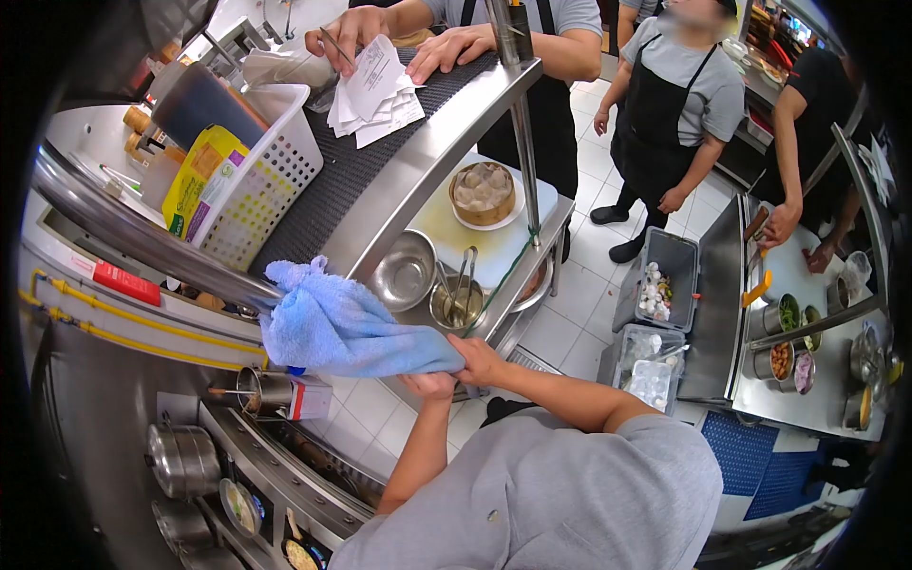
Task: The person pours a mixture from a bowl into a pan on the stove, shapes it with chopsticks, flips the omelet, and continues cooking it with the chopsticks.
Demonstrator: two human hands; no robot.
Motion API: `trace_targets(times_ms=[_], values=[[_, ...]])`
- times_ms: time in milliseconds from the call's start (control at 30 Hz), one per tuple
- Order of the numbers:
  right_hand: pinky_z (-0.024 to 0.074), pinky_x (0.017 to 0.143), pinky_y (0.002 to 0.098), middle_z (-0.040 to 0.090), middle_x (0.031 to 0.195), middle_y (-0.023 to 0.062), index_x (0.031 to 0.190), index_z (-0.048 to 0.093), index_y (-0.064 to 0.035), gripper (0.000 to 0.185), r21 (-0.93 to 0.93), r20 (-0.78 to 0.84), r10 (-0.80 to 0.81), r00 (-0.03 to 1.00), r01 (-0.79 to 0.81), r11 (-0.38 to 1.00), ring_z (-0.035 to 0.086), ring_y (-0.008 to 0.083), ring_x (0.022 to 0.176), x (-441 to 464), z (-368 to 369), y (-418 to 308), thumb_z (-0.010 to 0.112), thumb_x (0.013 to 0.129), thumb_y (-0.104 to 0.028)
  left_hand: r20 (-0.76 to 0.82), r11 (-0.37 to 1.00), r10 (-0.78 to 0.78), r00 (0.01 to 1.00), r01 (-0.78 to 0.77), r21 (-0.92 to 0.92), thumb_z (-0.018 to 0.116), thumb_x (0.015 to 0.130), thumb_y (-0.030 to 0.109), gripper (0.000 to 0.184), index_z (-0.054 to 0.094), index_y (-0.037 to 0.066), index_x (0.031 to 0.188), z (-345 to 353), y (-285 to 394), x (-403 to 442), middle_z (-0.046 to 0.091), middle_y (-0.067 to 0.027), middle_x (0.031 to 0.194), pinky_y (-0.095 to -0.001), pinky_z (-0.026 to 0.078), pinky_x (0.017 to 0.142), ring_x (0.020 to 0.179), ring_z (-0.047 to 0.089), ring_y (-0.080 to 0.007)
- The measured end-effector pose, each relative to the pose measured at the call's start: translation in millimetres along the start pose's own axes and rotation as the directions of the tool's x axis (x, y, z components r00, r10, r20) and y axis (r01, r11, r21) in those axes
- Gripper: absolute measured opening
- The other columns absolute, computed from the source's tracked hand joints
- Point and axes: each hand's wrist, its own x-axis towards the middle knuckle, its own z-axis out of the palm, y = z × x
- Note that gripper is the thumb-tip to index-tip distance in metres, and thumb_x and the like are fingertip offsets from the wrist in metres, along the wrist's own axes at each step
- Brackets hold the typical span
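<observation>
A light blue towel (347,328) is looped over the end of a thick metal rail and stretches, bunched and twisted, toward me. My left hand (429,385) is closed on the towel's near end from below. Just to its right, my right hand (480,362) grips the same end, with the fingers of both hands close together. Beyond the towel are a metal bowl (402,270) and a pot (457,302) with utensils standing in it.
A steel shelf (418,204) bears a white basket (275,171) and paper slips (372,90), near a co-worker's hands (451,49). A bamboo steamer (483,193) stands below. Pots (182,460) line the lower left. Two more people stand at the upper right.
</observation>
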Motion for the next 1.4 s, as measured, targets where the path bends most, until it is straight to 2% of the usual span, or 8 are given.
trace_targets(times_ms=[100,200,400,467,567,867,1067,1400], values=[[0.0473,0.062,0.0495,0.061,0.079,0.024,0.1,0.047,-0.0011,0.039,0.019,0.009,0.016,1.0,-0.016,1.0,0.059,0.0474,0.078,-1,0,1,0.07,0.071,-0.015,0.008,0.998,0.007,1.0,-0.008,0.069,0.067,0.089,0.011,0.029,0.063,-0.006,0.112,0,-1,-3,0.064,-0.0217,0.109,-0.0469,0.049,0.087,0.098,0.062,-0.04],[0.0474,0.063,0.0493,0.061,0.08,0.0239,0.101,0.047,-0.001,0.039,0.023,0.026,0.042,0.999,-0.043,0.999,0.059,0.0477,0.078,-1,0,0,0.069,0.071,-0.014,-0.004,0.997,-0.049,0.999,0.049,-0.051,0.065,0.091,0.013,0.028,0.063,-0.006,0.112,1,0,1,0.064,-0.0217,0.109,-0.0473,0.048,0.086,0.098,0.062,-0.0401],[0.0465,0.064,0.0535,0.063,0.081,0.0237,0.103,0.045,-0.0033,0.043,0.035,0.021,0.016,1.0,-0.017,0.999,0.059,0.0473,0.078,1,-3,-6,0.071,0.075,-0.02,-0.017,0.998,-0.052,0.999,0.051,-0.029,0.067,0.089,0.014,0.034,0.061,-0.008,0.115,-2,3,2,0.063,-0.0231,0.115,-0.049,0.046,0.092,0.102,0.061,-0.0414],[0.0465,0.064,0.0535,0.063,0.081,0.0238,0.103,0.045,-0.0031,0.043,0.029,0.022,0.012,1.0,-0.012,1.0,0.059,0.0475,0.078,0,-2,-3,0.071,0.075,-0.02,0.095,0.972,-0.152,0.984,0.166,-0.164,0.064,0.091,0.015,0.033,0.062,-0.007,0.115,-4,-6,-8,0.063,-0.0222,0.116,-0.0487,0.045,0.093,0.103,0.06,-0.0412],[0.0472,0.064,0.0511,0.062,0.081,0.024,0.103,0.046,-0.0021,0.041,0.033,0.019,0.02,1.0,-0.021,0.999,0.059,0.0478,0.078,-2,-1,-2,0.07,0.073,-0.017,0.011,0.994,-0.075,0.997,0.076,-0.081,0.063,0.092,0.011,0.027,0.062,-0.005,0.114,0,-2,-2,0.064,-0.0196,0.109,-0.0454,0.048,0.085,0.095,0.062,-0.0378],[0.0484,0.065,0.0492,0.062,0.081,0.024,0.104,0.049,-0.0014,0.039,0.003,0.009,0.035,0.999,-0.035,0.999,0.059,0.0478,0.079,-4,3,2,0.069,0.072,-0.014,-0.025,1.0,0.008,1.0,-0.007,0.016,0.065,0.091,0.01,0.031,0.06,-0.007,0.116,2,-4,-8,0.063,-0.0218,0.109,-0.046,0.048,0.086,0.096,0.061,-0.0391],[0.0481,0.065,0.0531,0.064,0.083,0.0246,0.104,0.047,-0.0023,0.043,0.015,0.006,0.005,1.0,-0.005,1.0,0.061,0.0474,0.08,-2,-1,-6,0.073,0.076,-0.021,-0.008,1.0,0.007,1.0,-0.006,0.028,0.063,0.092,0.01,0.03,0.059,-0.007,0.116,1,1,-2,0.063,-0.0218,0.109,-0.0457,0.048,0.086,0.098,0.061,-0.0389],[0.0477,0.064,0.0497,0.061,0.079,0.0247,0.103,0.05,-0.001,0.037,0.041,-0.012,0.005,1.0,-0.005,0.999,0.059,0.0479,0.078,-3,0,-4,0.067,0.073,-0.013,-0.022,0.998,-0.004,1.0,0.005,0.068,0.062,0.092,0.01,0.028,0.06,-0.005,0.116,2,1,-6,0.063,-0.0207,0.111,-0.0455,0.048,0.086,0.097,0.061,-0.0378]])
